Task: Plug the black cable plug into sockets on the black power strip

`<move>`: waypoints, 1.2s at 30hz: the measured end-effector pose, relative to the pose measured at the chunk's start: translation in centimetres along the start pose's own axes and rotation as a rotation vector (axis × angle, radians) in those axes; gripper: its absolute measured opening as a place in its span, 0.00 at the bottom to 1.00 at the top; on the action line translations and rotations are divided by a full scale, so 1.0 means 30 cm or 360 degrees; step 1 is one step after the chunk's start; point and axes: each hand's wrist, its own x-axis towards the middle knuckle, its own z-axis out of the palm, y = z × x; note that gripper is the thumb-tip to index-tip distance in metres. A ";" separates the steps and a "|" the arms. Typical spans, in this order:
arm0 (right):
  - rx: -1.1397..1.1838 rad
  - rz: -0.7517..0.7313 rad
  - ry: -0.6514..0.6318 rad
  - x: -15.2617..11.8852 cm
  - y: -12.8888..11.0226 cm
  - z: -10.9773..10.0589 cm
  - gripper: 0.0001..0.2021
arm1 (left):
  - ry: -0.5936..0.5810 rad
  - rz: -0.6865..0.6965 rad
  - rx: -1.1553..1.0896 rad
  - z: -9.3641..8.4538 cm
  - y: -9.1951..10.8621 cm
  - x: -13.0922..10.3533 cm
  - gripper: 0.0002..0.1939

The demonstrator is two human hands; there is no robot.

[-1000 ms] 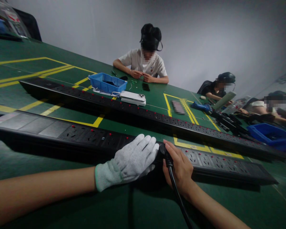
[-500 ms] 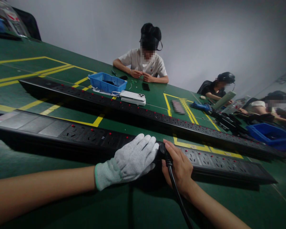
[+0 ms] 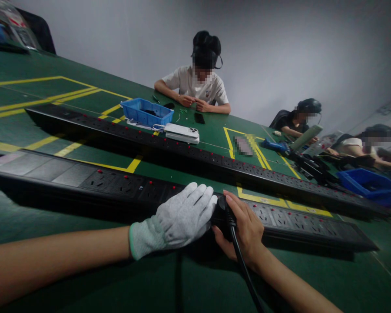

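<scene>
A long black socket strip (image 3: 107, 182) with red dots lies across the green table. My left hand (image 3: 185, 215), in a pale grey glove, rests over its middle, with the fingers wrapped onto the strip. Just to the right, my bare right hand (image 3: 244, 226) grips a black plug (image 3: 222, 204) at the strip's top face. From the plug a black cable (image 3: 243, 265) runs down toward the bottom edge. The plug's underside and the sockets beneath my hands are hidden.
A second long strip (image 3: 182, 154) lies behind the first. Beyond it are a blue tray (image 3: 146, 114), a white phone (image 3: 180, 131) and a blurred flat object (image 3: 243, 146). A blue bin (image 3: 371, 184) stands at the right. Several people sit around the table.
My right thumb has shifted slightly left and toward the underside of the plug. My left hand has hardly moved.
</scene>
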 end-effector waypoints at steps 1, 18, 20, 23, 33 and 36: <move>-0.0005 0.0003 0.0000 0.001 -0.001 -0.001 0.35 | 0.0001 0.0002 0.0005 -0.001 -0.001 0.000 0.25; -0.0041 0.0002 0.0026 0.001 -0.002 0.004 0.37 | 0.0011 0.0019 0.0016 0.005 -0.002 -0.006 0.26; -0.0047 0.0001 0.0028 0.002 -0.002 0.004 0.37 | 0.0004 0.0019 0.0024 0.004 -0.002 -0.006 0.26; -0.0047 -0.0009 0.0032 0.003 -0.001 0.005 0.38 | -0.0013 0.0019 0.0043 0.001 -0.001 -0.005 0.26; -0.0040 -0.0011 0.0029 -0.003 0.004 0.009 0.39 | 0.0010 0.0043 0.0093 -0.014 -0.002 0.004 0.26; -0.0048 -0.0016 0.0031 -0.003 0.005 0.009 0.40 | 0.0013 0.0049 0.0090 -0.013 -0.002 0.004 0.26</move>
